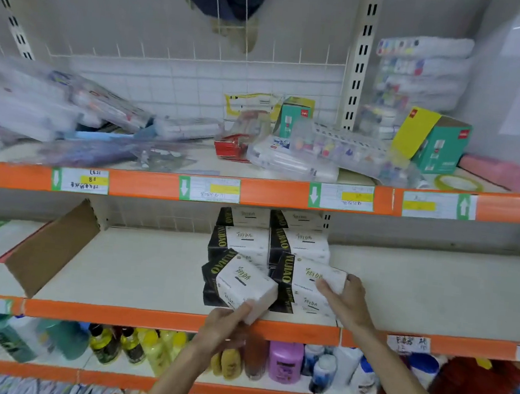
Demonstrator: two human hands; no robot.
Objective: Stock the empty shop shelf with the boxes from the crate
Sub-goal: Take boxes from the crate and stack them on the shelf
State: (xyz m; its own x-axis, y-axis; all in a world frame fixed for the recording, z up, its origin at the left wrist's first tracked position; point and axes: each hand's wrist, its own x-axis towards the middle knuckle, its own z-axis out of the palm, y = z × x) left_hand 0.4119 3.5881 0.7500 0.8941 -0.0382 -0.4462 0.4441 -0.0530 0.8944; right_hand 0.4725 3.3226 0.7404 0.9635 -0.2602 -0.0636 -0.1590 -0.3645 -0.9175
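On the middle shelf (137, 267), black-and-white boxes stand in two stacked columns (267, 239) near the centre. My left hand (227, 324) grips the lower corner of a tilted box (244, 284) at the front of the left column. My right hand (347, 297) presses on the side of another tilted box (311, 278) on top of the front right stack. The crate is out of view.
A brown cardboard flap (50, 246) leans on the middle shelf at the left. The upper shelf holds stationery packs (336, 150) and green boxes (441, 144). Bottles (284, 361) fill the shelf below. Orange shelf edges (145, 317) run across.
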